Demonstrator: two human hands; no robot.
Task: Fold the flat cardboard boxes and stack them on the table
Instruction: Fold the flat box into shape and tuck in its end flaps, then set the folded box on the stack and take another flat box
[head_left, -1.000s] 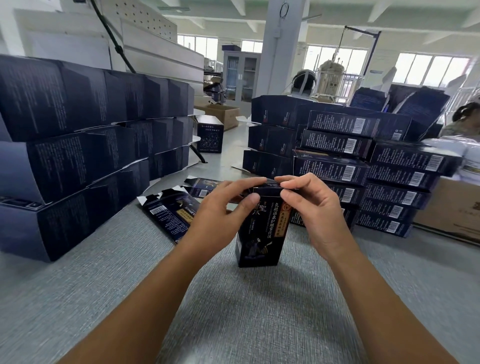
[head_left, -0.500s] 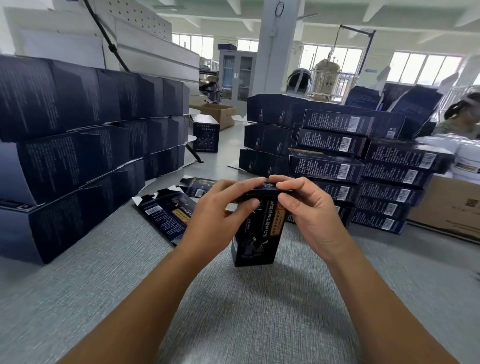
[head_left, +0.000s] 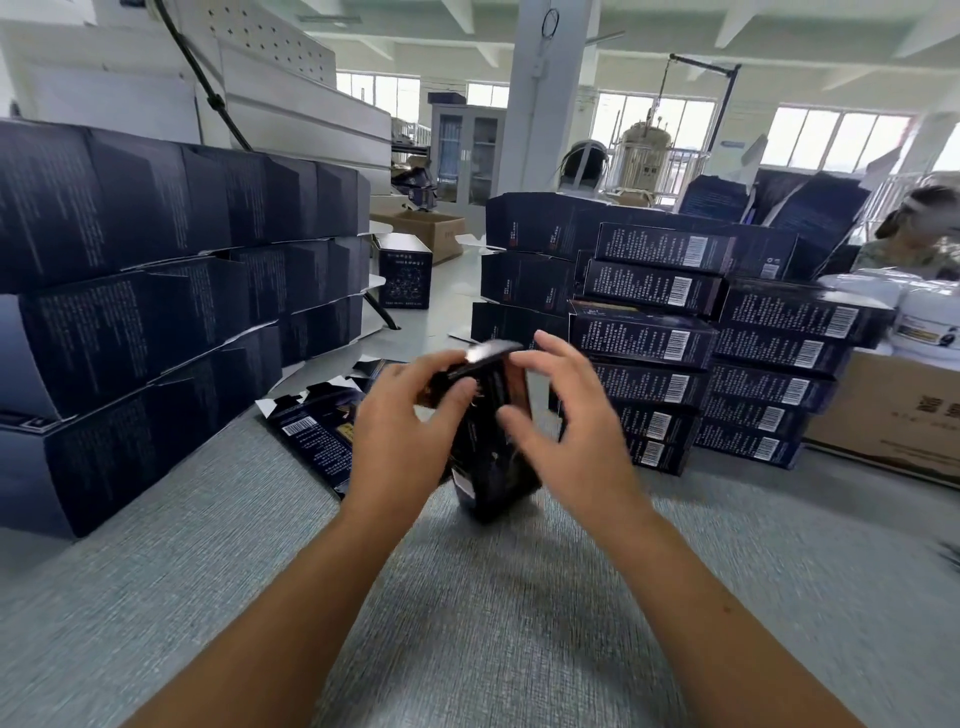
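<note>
A small dark cardboard box (head_left: 493, 467) stands tilted on the grey table (head_left: 467, 623), blurred by motion, its top flap folded over. My left hand (head_left: 400, 431) grips its upper left corner, fingers curled over the top and thumb on the front. My right hand (head_left: 571, 431) is at the box's right side with fingers spread and loose; only its thumb seems to touch the box. Flat unfolded boxes (head_left: 311, 431) lie on the table just left of and behind my left hand.
A stack of folded small boxes (head_left: 753, 353) rises behind my right hand. Large dark boxes (head_left: 130, 291) form a wall along the left. A brown carton (head_left: 893, 415) and white tubs (head_left: 924, 312) stand at the right, with a person (head_left: 914, 234) beyond.
Both hands were pressing the top flap shut on the upright box. Now the box is tipped and turning, my right fingers have lifted off, and my left hand has shifted down its corner.
</note>
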